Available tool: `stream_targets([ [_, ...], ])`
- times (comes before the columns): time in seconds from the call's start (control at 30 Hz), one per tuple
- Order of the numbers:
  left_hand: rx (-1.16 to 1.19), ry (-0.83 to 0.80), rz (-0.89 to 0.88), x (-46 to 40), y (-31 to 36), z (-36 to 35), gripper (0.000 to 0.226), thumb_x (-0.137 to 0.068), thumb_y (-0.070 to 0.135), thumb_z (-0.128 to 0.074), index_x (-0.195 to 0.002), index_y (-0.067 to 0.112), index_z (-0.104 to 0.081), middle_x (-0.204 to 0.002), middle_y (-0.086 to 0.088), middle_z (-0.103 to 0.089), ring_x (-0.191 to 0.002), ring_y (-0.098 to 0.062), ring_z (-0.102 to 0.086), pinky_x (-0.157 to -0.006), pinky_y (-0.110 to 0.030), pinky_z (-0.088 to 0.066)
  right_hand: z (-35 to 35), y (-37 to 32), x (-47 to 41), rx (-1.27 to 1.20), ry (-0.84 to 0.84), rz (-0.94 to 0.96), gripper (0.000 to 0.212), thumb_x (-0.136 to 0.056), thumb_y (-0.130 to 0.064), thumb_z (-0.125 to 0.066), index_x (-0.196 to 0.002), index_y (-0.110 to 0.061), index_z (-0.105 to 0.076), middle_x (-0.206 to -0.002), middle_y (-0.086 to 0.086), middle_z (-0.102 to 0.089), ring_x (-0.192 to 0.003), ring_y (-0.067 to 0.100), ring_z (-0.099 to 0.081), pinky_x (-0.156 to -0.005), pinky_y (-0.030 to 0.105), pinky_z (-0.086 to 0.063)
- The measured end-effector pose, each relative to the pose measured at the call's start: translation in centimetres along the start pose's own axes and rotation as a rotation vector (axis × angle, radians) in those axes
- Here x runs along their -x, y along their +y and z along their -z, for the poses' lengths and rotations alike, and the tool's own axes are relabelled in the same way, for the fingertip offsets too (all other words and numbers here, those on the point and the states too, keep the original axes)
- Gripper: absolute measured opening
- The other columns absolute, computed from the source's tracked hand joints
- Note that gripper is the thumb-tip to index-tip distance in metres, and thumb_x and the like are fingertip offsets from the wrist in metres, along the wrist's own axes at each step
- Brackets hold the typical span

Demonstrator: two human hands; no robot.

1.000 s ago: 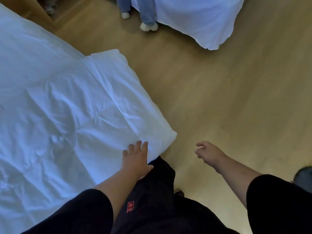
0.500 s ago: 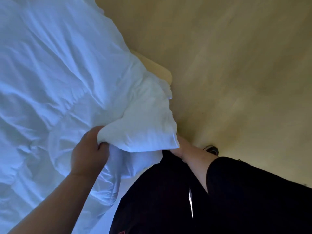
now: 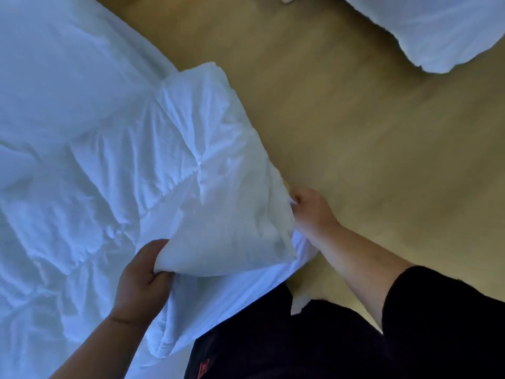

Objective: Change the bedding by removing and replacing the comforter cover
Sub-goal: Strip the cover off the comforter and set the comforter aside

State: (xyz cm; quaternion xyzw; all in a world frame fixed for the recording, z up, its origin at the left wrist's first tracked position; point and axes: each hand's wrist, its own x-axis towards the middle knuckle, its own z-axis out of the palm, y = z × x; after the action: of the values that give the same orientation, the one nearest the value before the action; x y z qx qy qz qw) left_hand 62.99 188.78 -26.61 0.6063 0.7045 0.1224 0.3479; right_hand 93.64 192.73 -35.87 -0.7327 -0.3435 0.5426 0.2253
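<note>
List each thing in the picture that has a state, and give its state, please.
comforter: rumpled on the bed, near corner lifted
left hand: grips the lifted corner
right hand: pinches the comforter's edge
second bed's sheet: hangs toward the floor

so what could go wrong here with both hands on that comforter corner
The left hand holds only a small bunch of the comforter corner, so the fabric may slip from that grip. The right hand pinches just the edge; pulling could drag loose cloth onto the floor.
</note>
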Motion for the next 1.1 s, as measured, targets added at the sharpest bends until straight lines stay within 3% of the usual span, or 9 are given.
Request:
stream_targets([
  [0.13, -0.137, -0.125, -0.211, -0.9, 3.6, 0.1, 0.043, -0.072, 0.037, -0.044, -0.111, 0.033, -0.062, -0.109, 0.036, -0.059, -0.097, -0.005, -0.061, -0.077, -0.018, -0.045, 8.4, -4.9, -1.3, 0.127, 0.182, 0.11, 0.018, -0.066, -0.016, -0.05, -0.059, -0.021, -0.035, -0.055, -0.011, -0.033, -0.054, 0.007, -0.028, -0.05, 0.032, -0.027],
  [0.23, -0.347, -0.342, -0.026, -1.3, 4.3, -3.4, 0.053, -0.082, 0.036, -0.046, -0.133, 0.027, -0.058, -0.131, 0.013, -0.059, -0.121, -0.017, -0.056, -0.095, -0.03, -0.045, 9.4, -6.4, -2.2, 0.147, -0.188, -0.101, 0.005, -0.087, -0.03, -0.061, -0.086, -0.031, -0.056, -0.081, -0.006, -0.061, -0.073, 0.015, -0.058, -0.061, 0.034, -0.056],
  [0.3, -0.302, -0.339, 0.177, -1.1, 5.0, -5.5, 0.047, -0.086, 0.021, -0.052, -0.132, 0.033, -0.057, -0.13, 0.012, -0.06, -0.121, -0.016, -0.054, -0.097, -0.029, -0.043, 8.9, -6.5, -1.9, 0.229, -0.496, -0.175, 0.048, -0.088, -0.054, -0.065, -0.129, -0.036, -0.047, -0.12, 0.002, -0.064, -0.1, 0.021, -0.066, -0.086, 0.042, -0.059],
  [0.5, -0.094, 0.075, 0.484, 0.7, 12.0, -5.5, 0.022, -0.08, 0.012, -0.059, -0.091, 0.027, -0.07, -0.088, 0.008, -0.067, -0.086, -0.023, -0.062, -0.068, -0.034, -0.048, 9.5, -8.5, 0.1, 1.24, -0.707, 0.766, 0.125, -0.062, -0.096, -0.04, -0.149, -0.038, 0.028, -0.16, 0.018, 0.028, -0.149, 0.032, 0.027, -0.116, 0.062, 0.012],
  [0.67, -0.065, 0.34, 0.558, 2.1, 17.0, -2.6, 0.023, -0.067, 0.025, -0.05, -0.078, 0.018, -0.069, -0.078, 0.0, -0.067, -0.079, -0.027, -0.062, -0.066, -0.037, -0.05, 9.7, -14.5, 1.4, 1.329, -0.613, 1.033, 0.107, -0.086, -0.073, -0.047, -0.153, -0.026, 0.022, -0.159, 0.026, 0.025, -0.149, 0.039, 0.024, -0.11, 0.064, 0.023],
  [0.77, -0.079, 0.514, 0.544, 2.5, 18.3, -1.7, 0.026, -0.066, 0.022, -0.053, -0.079, 0.014, -0.074, -0.075, -0.004, -0.068, -0.078, -0.03, -0.063, -0.066, -0.031, -0.043, 8.7, -18.1, 0.7, 1.268, -0.588, 1.256, 0.072, -0.088, -0.056, -0.055, -0.148, -0.027, -0.027, -0.16, 0.023, -0.003, -0.151, 0.038, -0.002, -0.112, 0.065, 0.017],
  [0.87, -0.107, 0.582, 0.553, 2.4, 18.0, -1.9, 0.026, -0.069, 0.024, -0.059, -0.086, 0.018, -0.078, -0.085, -0.003, -0.072, -0.09, -0.031, -0.064, -0.08, -0.036, -0.045, 7.0, -23.0, -1.8, 1.157, -0.541, 1.597, 0.021, -0.074, -0.027, -0.064, -0.095, -0.02, -0.064, -0.127, 0.015, -0.057, -0.123, 0.037, -0.052, -0.115, 0.069, -0.015],
  [0.97, -0.097, 0.685, 0.599, 1.7, 16.4, -3.2, 0.032, -0.076, 0.044, -0.062, -0.1, 0.028, -0.074, -0.106, 0.004, -0.069, -0.112, -0.028, -0.056, -0.094, -0.044, -0.045, 5.5, -27.6, -3.5, 1.272, -0.877, 1.414, 0.008, -0.077, -0.022, -0.05, -0.084, -0.022, -0.044, -0.077, -0.004, -0.052, -0.077, 0.03, -0.055, -0.079, 0.041, -0.05],
  [1.1, 0.264, 0.902, 0.872, -0.1, 13.4, -4.6, 0.066, -0.079, 0.051, -0.076, -0.135, 0.023, -0.053, -0.148, 0.003, -0.039, -0.139, -0.02, -0.03, -0.114, -0.038, -0.028, 4.5, -31.6, -6.4, 1.389, -1.033, 1.232, 0.017, -0.09, -0.029, -0.053, -0.105, -0.024, -0.047, -0.092, 0.0, -0.062, -0.083, 0.027, -0.058, -0.068, 0.037, -0.046],
])
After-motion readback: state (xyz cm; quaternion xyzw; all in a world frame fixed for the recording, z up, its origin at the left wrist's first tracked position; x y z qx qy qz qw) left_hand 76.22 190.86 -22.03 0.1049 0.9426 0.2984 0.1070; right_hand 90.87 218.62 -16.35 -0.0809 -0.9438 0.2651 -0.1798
